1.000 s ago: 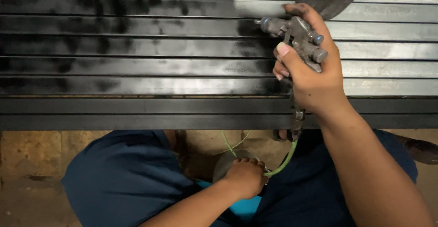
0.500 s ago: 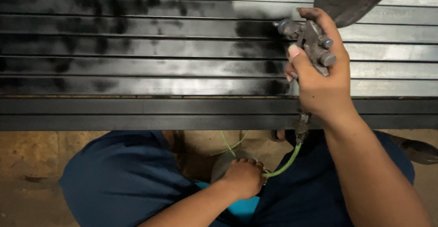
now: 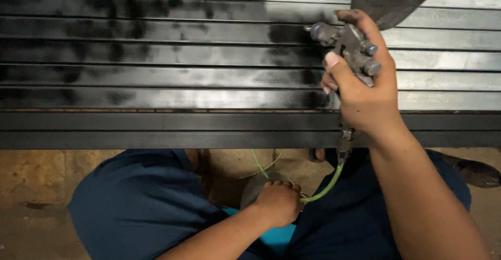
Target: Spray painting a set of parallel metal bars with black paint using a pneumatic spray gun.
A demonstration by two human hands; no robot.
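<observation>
Paint coverage is judged to be a little over half complete: black coating is seen across the left and centre of the row of metal bars [image 3: 156, 77], patchy and mottled along the upper bars in the upper left of the frame and denser and glossier lower down; to the right of the spray front, the bars are left bare, grey and shiny toward the right edge, so that stretch remains to be coated, and the thin patches at upper left appear to need another pass; the two dark rails at the bottom of the stack are already evenly black. The spray gun [image 3: 348, 48] is held in the upper right of the frame, its nozzle pointed left at the boundary between painted and bare metal; it is gripped firmly by the right hand [image 3: 362, 90], fingers wrapped around the grey, paint-dulled body; a thin green hose [image 3: 326, 188] is run down from its handle to the lower centre, where it is closed upon by the left hand [image 3: 279, 202], curled in a loose fist above a blue-clad lap.
</observation>
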